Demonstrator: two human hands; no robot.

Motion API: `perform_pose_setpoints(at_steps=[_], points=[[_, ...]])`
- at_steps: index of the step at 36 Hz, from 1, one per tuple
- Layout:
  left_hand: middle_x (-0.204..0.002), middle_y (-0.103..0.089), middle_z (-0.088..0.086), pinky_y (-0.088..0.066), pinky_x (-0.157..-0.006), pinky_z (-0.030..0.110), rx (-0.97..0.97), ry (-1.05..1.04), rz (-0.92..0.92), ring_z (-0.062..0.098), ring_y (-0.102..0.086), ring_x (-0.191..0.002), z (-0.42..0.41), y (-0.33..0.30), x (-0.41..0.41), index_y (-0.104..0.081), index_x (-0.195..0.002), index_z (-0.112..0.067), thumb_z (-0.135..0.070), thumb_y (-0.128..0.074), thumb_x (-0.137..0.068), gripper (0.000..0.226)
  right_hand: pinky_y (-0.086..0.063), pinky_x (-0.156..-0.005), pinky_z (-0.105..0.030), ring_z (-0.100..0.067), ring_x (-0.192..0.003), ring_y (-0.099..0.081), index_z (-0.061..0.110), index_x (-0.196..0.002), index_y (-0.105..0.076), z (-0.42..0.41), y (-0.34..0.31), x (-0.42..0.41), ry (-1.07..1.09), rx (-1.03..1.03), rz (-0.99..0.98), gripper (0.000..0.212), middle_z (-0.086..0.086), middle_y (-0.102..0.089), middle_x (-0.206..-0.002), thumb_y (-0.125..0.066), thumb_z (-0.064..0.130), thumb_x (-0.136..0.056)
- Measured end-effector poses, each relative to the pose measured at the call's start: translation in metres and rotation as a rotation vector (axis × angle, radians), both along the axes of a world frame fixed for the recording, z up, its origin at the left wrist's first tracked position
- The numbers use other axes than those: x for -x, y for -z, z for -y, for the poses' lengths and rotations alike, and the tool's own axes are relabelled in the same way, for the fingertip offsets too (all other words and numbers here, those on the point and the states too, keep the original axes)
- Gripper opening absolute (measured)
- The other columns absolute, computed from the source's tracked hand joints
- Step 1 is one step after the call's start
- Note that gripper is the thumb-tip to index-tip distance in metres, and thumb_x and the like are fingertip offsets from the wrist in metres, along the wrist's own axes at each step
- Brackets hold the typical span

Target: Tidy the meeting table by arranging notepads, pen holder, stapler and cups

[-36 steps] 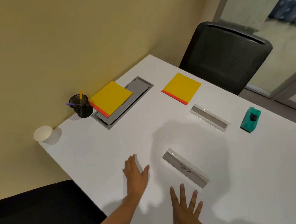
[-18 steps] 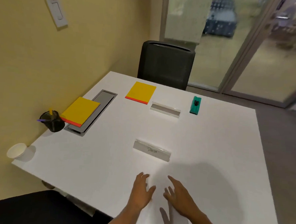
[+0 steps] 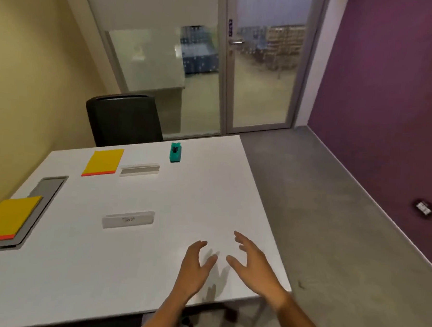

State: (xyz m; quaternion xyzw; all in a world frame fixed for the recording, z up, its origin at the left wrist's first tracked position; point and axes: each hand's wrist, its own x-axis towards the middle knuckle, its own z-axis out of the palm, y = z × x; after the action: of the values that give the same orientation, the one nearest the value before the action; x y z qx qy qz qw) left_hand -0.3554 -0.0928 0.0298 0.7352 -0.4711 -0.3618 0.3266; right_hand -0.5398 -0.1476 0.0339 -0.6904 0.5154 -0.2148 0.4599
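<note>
Two yellow notepads lie on the white table (image 3: 208, 193): one (image 3: 103, 161) at the far left, another (image 3: 8, 217) at the left edge, partly over a grey cable hatch (image 3: 47, 188). A green stapler (image 3: 175, 152) stands near the far edge. My left hand (image 3: 197, 265) and my right hand (image 3: 252, 262) hover over the table's near right corner, fingers spread and relaxed, holding nothing. The pen holder and the cup are out of view.
Two name plates sit on the table, one (image 3: 139, 169) beside the far notepad, one (image 3: 128, 220) in the middle. A black chair (image 3: 123, 119) stands behind the table. A glass door (image 3: 262, 78) and purple wall (image 3: 388, 97) lie beyond grey floor.
The view has swung right, so the pen holder and cup have left the frame. Both hands have shifted toward the table's right corner and remain empty.
</note>
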Motion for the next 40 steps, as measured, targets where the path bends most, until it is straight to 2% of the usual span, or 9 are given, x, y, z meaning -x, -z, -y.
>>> perform_pose_setpoints(at_steps=[6,14,19,21,25,30,34,36,40], points=[[-0.153,-0.041,-0.010,-0.039,-0.110,0.035,0.029,0.114,-0.022,0.012,-0.046,-0.133,0.027,-0.018,0.083,-0.041,-0.131,-0.044,-0.056,-0.060,-0.089,0.048,-0.040,-0.109,-0.027,-0.002,-0.133,-0.044,0.050,-0.149,-0.032,-0.011,-0.016,0.077,0.201,-0.001,0.091,0.065,0.022,-0.039,-0.153,-0.065,0.049,-0.093],[-0.150,-0.040,-0.015,-0.036,-0.101,0.023,0.075,0.287,-0.102,0.000,-0.041,-0.123,0.064,-0.031,0.174,-0.042,-0.129,-0.048,-0.057,-0.060,-0.088,0.046,-0.043,-0.112,-0.036,-0.001,-0.132,-0.048,0.047,-0.151,-0.033,-0.010,-0.018,0.159,0.337,-0.017,0.158,0.067,0.020,-0.044,-0.151,-0.067,0.046,-0.093],[-0.149,-0.042,-0.014,-0.040,-0.107,0.029,0.073,0.315,-0.141,0.006,-0.044,-0.130,0.094,-0.027,0.208,-0.045,-0.134,-0.043,-0.052,-0.062,-0.091,0.047,-0.044,-0.108,-0.029,0.008,-0.127,-0.049,0.070,-0.133,-0.033,0.009,-0.013,0.204,0.412,-0.029,0.200,0.062,0.030,-0.044,-0.145,-0.065,0.061,-0.081],[-0.148,-0.043,-0.013,-0.041,-0.109,0.033,0.052,0.307,-0.167,0.010,-0.044,-0.134,0.110,-0.024,0.221,-0.046,-0.136,-0.040,-0.048,-0.062,-0.092,0.048,-0.045,-0.109,-0.032,0.006,-0.127,-0.050,0.070,-0.133,-0.034,0.020,-0.010,0.222,0.441,-0.034,0.203,0.064,0.030,-0.044,-0.144,-0.063,0.068,-0.076],[-0.145,-0.045,-0.012,-0.042,-0.111,0.039,0.021,0.273,-0.216,0.013,-0.045,-0.135,0.147,-0.017,0.247,-0.048,-0.138,-0.035,-0.043,-0.064,-0.093,0.048,-0.048,-0.107,-0.036,0.007,-0.123,-0.052,0.060,-0.139,-0.036,0.053,-0.002,0.256,0.484,-0.048,0.175,0.071,0.024,-0.047,-0.145,-0.062,0.070,-0.073],[-0.143,-0.048,-0.009,-0.042,-0.111,0.040,0.010,0.253,-0.250,0.013,-0.047,-0.131,0.212,0.001,0.278,-0.051,-0.133,-0.034,-0.038,-0.067,-0.092,0.043,-0.045,-0.090,-0.013,0.010,-0.119,-0.053,0.055,-0.140,-0.036,0.114,0.007,0.298,0.500,-0.051,0.103,0.061,0.022,-0.048,-0.144,-0.069,0.048,-0.089],[-0.141,-0.050,-0.007,-0.040,-0.112,0.039,0.002,0.226,-0.272,0.016,-0.048,-0.132,0.274,0.011,0.296,-0.052,-0.126,-0.037,-0.032,-0.068,-0.092,0.037,-0.040,-0.092,-0.011,0.021,-0.118,-0.046,0.063,-0.139,-0.032,0.171,0.003,0.330,0.467,-0.033,0.033,0.063,0.039,-0.038,-0.140,-0.062,0.065,-0.084],[-0.139,-0.052,-0.004,-0.041,-0.112,0.041,0.003,0.211,-0.284,0.017,-0.050,-0.131,0.304,0.013,0.303,-0.054,-0.124,-0.034,-0.027,-0.069,-0.092,0.036,-0.038,-0.094,-0.007,0.022,-0.118,-0.044,0.059,-0.142,-0.030,0.203,0.001,0.343,0.436,-0.032,-0.007,0.064,0.037,-0.038,-0.141,-0.063,0.060,-0.087],[-0.134,-0.054,-0.004,-0.041,-0.112,0.039,0.019,0.219,-0.279,0.016,-0.052,-0.129,0.364,0.008,0.320,-0.055,-0.126,-0.029,-0.021,-0.070,-0.092,0.038,-0.041,-0.102,-0.021,0.014,-0.120,-0.046,0.046,-0.150,-0.032,0.274,-0.002,0.364,0.392,-0.038,-0.060,0.068,0.025,-0.041,-0.146,-0.065,0.053,-0.091]])
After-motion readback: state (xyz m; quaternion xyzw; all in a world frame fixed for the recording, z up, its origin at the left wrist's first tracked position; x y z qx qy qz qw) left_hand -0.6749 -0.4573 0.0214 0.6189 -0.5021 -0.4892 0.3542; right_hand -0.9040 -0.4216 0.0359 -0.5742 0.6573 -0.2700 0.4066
